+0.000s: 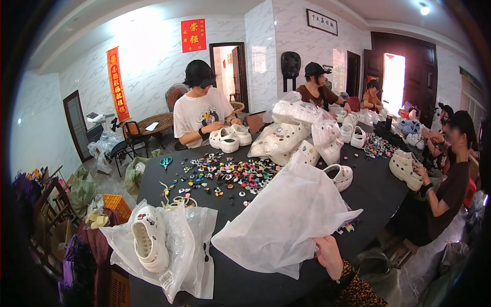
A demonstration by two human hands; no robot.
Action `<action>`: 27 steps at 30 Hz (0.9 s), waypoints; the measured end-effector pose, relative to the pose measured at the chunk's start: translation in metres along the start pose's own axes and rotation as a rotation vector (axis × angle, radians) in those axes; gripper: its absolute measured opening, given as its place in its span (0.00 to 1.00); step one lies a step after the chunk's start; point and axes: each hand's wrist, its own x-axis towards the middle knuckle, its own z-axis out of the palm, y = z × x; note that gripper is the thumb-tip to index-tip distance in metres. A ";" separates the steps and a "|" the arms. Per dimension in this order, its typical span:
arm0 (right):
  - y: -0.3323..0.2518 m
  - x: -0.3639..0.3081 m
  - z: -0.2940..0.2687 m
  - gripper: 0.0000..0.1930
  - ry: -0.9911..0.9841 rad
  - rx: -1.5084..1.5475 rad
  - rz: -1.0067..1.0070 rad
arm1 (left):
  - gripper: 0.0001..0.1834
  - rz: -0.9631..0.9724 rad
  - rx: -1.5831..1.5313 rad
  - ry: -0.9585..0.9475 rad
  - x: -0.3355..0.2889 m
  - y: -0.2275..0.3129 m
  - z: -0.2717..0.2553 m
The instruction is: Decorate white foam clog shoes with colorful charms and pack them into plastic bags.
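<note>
My right hand (330, 257) pinches the lower right edge of a translucent white plastic bag (281, 220), its fingers closed on the film. Crumpled and partly spread, the bag covers the middle of the near table. My left hand does not show. To the left, a white clog (149, 240) decorated with small charms rests on a clear plastic bag (192, 245). Loose colourful shoe charms (235, 173) are scattered behind the bag I hold. Another white clog (338, 176) sits just beyond that bag's right side.
Bagged white clogs (286, 138) are piled mid-table on the dark tabletop (225, 204). Teal scissors (165, 161) and pale cord (179, 200) lie at the left. One co-worker (202, 110) handles clogs across the table; another person (450, 174) holds a clog at the right. An orange crate (117, 207) stands beside the table.
</note>
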 end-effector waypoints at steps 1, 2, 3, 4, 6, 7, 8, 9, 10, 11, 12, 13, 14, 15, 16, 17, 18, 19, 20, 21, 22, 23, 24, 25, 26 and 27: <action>0.000 0.000 -0.001 0.16 0.001 0.000 0.000 | 0.31 0.014 0.034 0.045 0.000 0.000 0.002; 0.000 0.000 -0.003 0.16 0.003 -0.001 0.004 | 0.31 0.013 0.033 0.045 0.001 0.001 0.005; 0.000 0.000 -0.004 0.16 0.004 -0.002 0.009 | 0.31 -0.029 0.053 0.107 0.003 0.004 0.008; -0.001 -0.001 -0.002 0.16 0.003 -0.002 0.010 | 0.30 -0.069 0.076 0.167 0.004 0.005 0.011; -0.004 -0.005 0.003 0.16 -0.013 0.001 0.019 | 0.31 -0.020 0.068 0.102 -0.003 0.000 0.006; -0.004 -0.005 0.002 0.16 -0.011 0.002 0.017 | 0.31 0.025 0.056 0.035 -0.004 -0.001 0.004; -0.003 -0.006 0.000 0.16 0.000 -0.002 0.014 | 0.31 0.023 0.054 0.037 -0.004 -0.001 0.003; -0.001 -0.007 -0.001 0.16 0.011 -0.005 0.013 | 0.30 -0.028 0.083 -0.007 -0.003 0.000 0.002; -0.001 -0.006 -0.003 0.16 0.015 -0.007 0.010 | 0.30 -0.080 0.110 -0.055 0.001 0.002 -0.001; 0.000 -0.006 -0.004 0.16 0.012 -0.009 0.003 | 0.29 -0.129 0.135 -0.100 0.005 0.005 -0.003; 0.001 -0.008 -0.006 0.16 0.011 -0.012 -0.001 | 0.29 -0.177 0.161 -0.144 0.009 0.009 -0.005; 0.001 -0.007 -0.003 0.16 0.014 -0.017 0.007 | 0.28 -0.220 0.191 -0.186 0.014 0.013 -0.009; -0.001 -0.004 0.002 0.16 -0.019 -0.014 -0.018 | 0.28 -0.261 0.222 -0.225 0.019 0.018 -0.013; -0.001 -0.006 0.004 0.16 -0.051 -0.013 -0.023 | 0.28 -0.290 0.261 -0.250 0.024 0.024 -0.014; -0.005 -0.009 -0.003 0.17 -0.148 -0.498 -0.222 | 0.27 -0.317 0.289 -0.260 0.030 0.027 -0.013; -0.001 -0.002 0.002 0.17 -0.095 -0.087 -0.058 | 0.27 -0.343 0.319 -0.268 0.035 0.031 -0.011; 0.002 0.001 0.005 0.18 -0.074 -0.058 -0.068 | 0.26 -0.368 0.349 -0.277 0.041 0.035 -0.007; 0.002 0.004 -0.015 0.18 -0.060 -0.078 -0.088 | 0.26 -0.393 0.329 -0.268 0.045 0.040 -0.016; -0.001 0.005 -0.013 0.18 -0.051 -0.123 -0.109 | 0.20 -0.578 0.529 0.147 0.046 0.050 0.011; 0.002 0.008 -0.012 0.18 -0.078 -0.076 -0.075 | 0.26 -0.715 0.702 0.195 0.041 0.066 0.015; 0.000 0.011 -0.007 0.19 -0.062 -0.075 -0.050 | 0.20 -0.804 0.865 0.224 0.039 0.077 0.016; 0.003 0.013 -0.001 0.17 -0.007 -0.053 -0.031 | 0.23 -0.935 1.062 0.272 0.043 0.083 0.018; 0.000 0.012 -0.003 0.17 0.016 -0.065 -0.006 | 0.21 -1.074 1.237 0.339 0.049 0.085 0.017; -0.004 0.010 -0.003 0.16 0.037 -0.055 0.016 | 0.21 -1.130 1.244 0.530 0.043 0.084 0.017; -0.009 0.009 0.005 0.15 0.049 -0.042 0.037 | 0.20 -1.179 1.253 0.723 0.035 0.088 0.014; -0.016 0.002 0.014 0.12 0.084 -0.058 0.048 | 0.19 -1.172 1.324 0.788 0.028 0.093 0.009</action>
